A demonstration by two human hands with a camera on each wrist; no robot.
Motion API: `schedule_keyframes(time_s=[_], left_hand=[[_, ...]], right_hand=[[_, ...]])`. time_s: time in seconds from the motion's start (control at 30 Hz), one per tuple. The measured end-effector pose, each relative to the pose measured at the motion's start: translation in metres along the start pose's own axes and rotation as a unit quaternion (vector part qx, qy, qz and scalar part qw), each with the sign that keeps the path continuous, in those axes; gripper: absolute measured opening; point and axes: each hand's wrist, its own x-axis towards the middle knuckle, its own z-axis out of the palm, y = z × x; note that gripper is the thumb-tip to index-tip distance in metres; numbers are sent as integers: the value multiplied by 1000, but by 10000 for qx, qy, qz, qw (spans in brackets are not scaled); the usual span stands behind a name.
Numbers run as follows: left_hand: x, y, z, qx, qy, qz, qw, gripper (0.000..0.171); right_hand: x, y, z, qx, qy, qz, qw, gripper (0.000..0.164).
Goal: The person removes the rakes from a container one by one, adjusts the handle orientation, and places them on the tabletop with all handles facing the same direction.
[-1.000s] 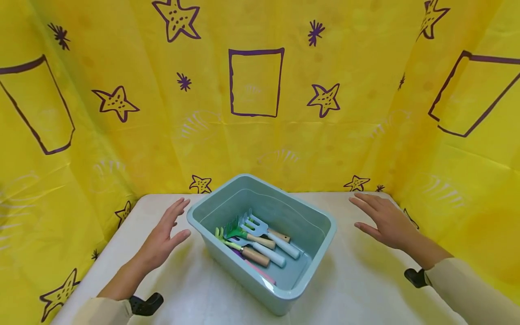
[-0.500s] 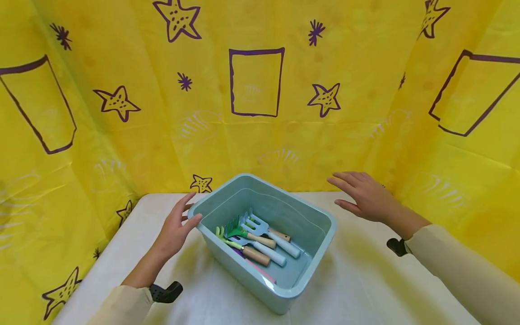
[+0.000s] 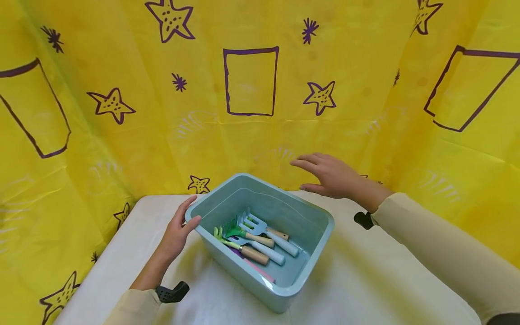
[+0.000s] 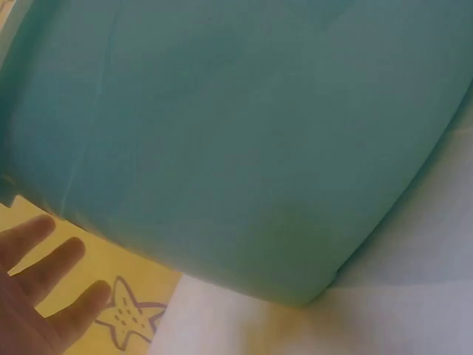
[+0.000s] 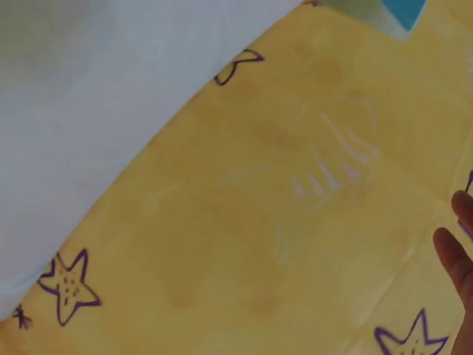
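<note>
A light blue-grey plastic bin (image 3: 280,289) stands on the white table at an angle. Small garden tools lie inside it: a blue hand fork (image 3: 256,224), a green rake (image 3: 260,238) with a wooden handle, a light-green cultivator (image 3: 253,255), and more beneath. My left hand (image 3: 172,237) is at the bin's left corner, thumb against the rim and fingers outside; in the left wrist view the fingers (image 4: 48,270) look extended and loosely spread. My right hand (image 3: 331,176) hovers beyond the bin's back right side, fingers extended, holding nothing.
A white-covered table (image 3: 365,275) carries the bin. Yellow sheeting (image 3: 252,144) with purple starfish and outlined shapes rises behind and at both sides. Dark wrist straps (image 3: 172,292) show at both sleeves.
My left hand has moved right to the bin's corner. My right hand has swung left and up, from beside the bin to above its far side. The bin and tools stay put.
</note>
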Motion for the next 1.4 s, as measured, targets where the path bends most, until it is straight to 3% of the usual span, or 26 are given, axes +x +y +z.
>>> schedule_keyframes(time_s=[0.2, 0.33, 0.57, 0.93, 1.03, 1.17, 1.4], left_hand=[[-1, -3, 5, -406, 62, 24, 9992, 54], [-1, -3, 7, -653, 140, -52, 9978, 51], [-1, -6, 11, -909, 231, -181, 9954, 49], [1, -9, 14, -923, 279, -194, 9952, 47], [1, -8, 13, -951, 258, -229, 9949, 48], [0, -8, 12, -984, 190, -302, 9945, 48], [0, -7, 10, -1026, 64, -307, 9942, 50]], right_hand=[[21, -13, 2, 453, -605, 316, 9966, 72], [30, -20, 4, 937, -791, 426, 9915, 72], [48, -33, 5, 1951, -1146, 740, 9713, 67], [80, -47, 20, 3431, -1853, 1116, 9141, 79], [87, -50, 30, 3785, -2035, 1170, 8953, 79], [93, -55, 44, 4290, -2390, 1226, 8625, 76], [101, -65, 66, 4759, -2745, 1382, 8241, 75]])
